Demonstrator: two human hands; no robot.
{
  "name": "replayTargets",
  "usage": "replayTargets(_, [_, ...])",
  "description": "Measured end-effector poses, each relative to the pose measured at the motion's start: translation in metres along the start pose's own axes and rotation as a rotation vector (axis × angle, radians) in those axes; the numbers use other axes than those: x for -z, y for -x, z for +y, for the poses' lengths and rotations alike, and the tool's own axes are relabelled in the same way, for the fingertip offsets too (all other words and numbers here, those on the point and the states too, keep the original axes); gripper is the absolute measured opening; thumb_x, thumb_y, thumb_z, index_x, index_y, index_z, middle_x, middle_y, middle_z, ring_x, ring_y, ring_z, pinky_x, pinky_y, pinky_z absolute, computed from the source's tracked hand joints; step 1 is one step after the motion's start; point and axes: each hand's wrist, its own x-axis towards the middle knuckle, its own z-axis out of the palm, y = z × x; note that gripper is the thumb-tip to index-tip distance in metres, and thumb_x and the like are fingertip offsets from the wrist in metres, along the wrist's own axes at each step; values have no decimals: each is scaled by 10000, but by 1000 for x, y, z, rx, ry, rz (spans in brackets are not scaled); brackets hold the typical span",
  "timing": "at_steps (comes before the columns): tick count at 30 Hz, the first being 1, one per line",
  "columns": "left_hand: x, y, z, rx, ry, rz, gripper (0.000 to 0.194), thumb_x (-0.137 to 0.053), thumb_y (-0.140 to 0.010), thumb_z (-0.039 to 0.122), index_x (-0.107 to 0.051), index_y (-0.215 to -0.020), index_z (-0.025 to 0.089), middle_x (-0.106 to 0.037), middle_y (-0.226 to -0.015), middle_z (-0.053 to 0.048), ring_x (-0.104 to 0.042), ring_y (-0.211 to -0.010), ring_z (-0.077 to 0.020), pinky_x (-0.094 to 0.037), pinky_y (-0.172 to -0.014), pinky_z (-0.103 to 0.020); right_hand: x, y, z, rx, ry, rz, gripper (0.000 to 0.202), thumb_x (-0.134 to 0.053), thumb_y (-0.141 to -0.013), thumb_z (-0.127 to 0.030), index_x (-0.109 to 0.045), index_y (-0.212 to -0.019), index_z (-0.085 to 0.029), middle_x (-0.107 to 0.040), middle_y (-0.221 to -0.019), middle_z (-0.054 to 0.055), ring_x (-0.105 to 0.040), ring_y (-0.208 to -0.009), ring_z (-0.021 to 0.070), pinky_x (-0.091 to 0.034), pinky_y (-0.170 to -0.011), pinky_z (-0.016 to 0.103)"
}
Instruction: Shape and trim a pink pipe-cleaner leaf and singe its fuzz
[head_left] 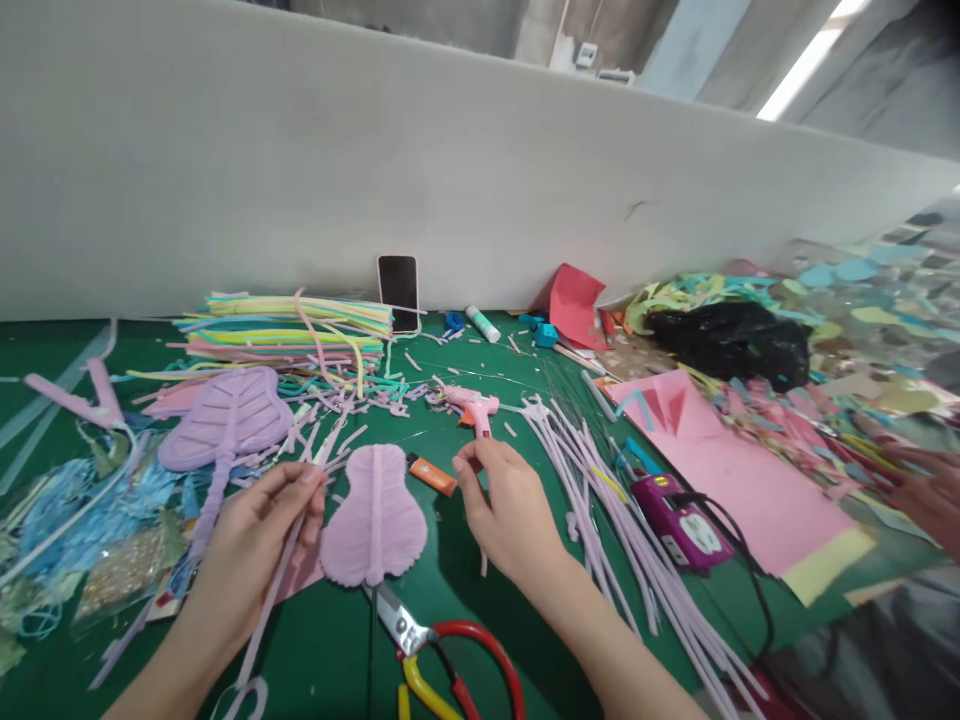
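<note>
Between the thumb and fingers of my left hand [274, 515] is a thin lilac pipe cleaner [271, 600] that runs down toward the lower edge. My right hand [510, 500] has its fingers closed at the handle of a pink hot glue gun [469, 402], whose nozzle points left. Flat on the table between my hands lies a lilac fuzzy butterfly-like shape [375, 520] with scalloped edges and a raised middle rib. Just below it are scissors [450, 650] with red and yellow handles. An orange lighter [433, 476] lies between the shape and my right hand.
A lilac leaf shape [225, 425] lies left, below a stack of coloured pipe cleaners [285, 330]. Loose lilac pipe cleaners [637, 530] and a purple box with a black cord [681, 522] lie right. A phone [398, 292] leans on the partition. Another person's hand [926, 490] is far right.
</note>
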Motion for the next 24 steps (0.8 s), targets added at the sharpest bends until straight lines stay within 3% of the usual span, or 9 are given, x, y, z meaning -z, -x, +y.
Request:
replayTargets(6, [19, 3, 2, 6, 77, 142, 354, -844, -603, 444, -650, -761, 193, -568, -622, 63, -452, -450, -55, -353, -343, -125, 3, 50, 1, 60, 97, -156, 303, -408, -985, -207, -517, -702, -206, -590, -664, 21, -532, -667, 195, -355, -641, 300])
replayTargets(9, [30, 12, 5, 2, 90, 179, 327, -840, -618, 407, -638, -746, 184, -561, -603, 60, -460, -446, -57, -360, -357, -134, -2, 69, 10, 3, 83, -140, 355, -444, -992, -253, -493, -643, -210, -565, -619, 12, -521, -659, 198, -356, -644, 308])
replayTargets(12, [39, 25, 4, 26, 95, 192, 288, -820, -666, 380, -632, -760, 183, -549, -606, 62, -466, -459, -62, -356, -367, -141, -5, 77, 17, -51, 29, -111, 280, -531, -968, -304, -552, -707, -205, -623, -728, 30, -559, -756, 217, -407, -704, 323])
replayTargets(16, [54, 40, -2, 44, 98, 212, 304, -815, -689, 412, -623, -756, 186, -551, -637, 61, -471, -499, -68, -372, -399, -147, -12, 80, 17, -36, 70, -130, 97, -593, -929, -271, -631, -968, -190, -678, -959, 77, -578, -927, 269, -457, -836, 395])
replayTargets(21, [71, 50, -9, 68, 66, 269, 340, -818, -674, 446, -626, -790, 191, -558, -598, 60, -474, -495, -85, -360, -407, -161, -15, 63, 27, 51, 219, -53, 244, -575, -929, -293, -620, -1117, -143, -669, -1105, 144, -590, -1017, 311, -476, -903, 443])
replayTargets(24, [74, 51, -13, 58, -25, 210, 354, -763, -718, 498, -624, -812, 186, -571, -578, 41, -490, -495, -110, -374, -417, -191, -13, 29, 36, -40, 362, 32, 343, -526, -960, -357, -584, -1162, -87, -676, -1076, 181, -624, -1023, 317, -484, -886, 416])
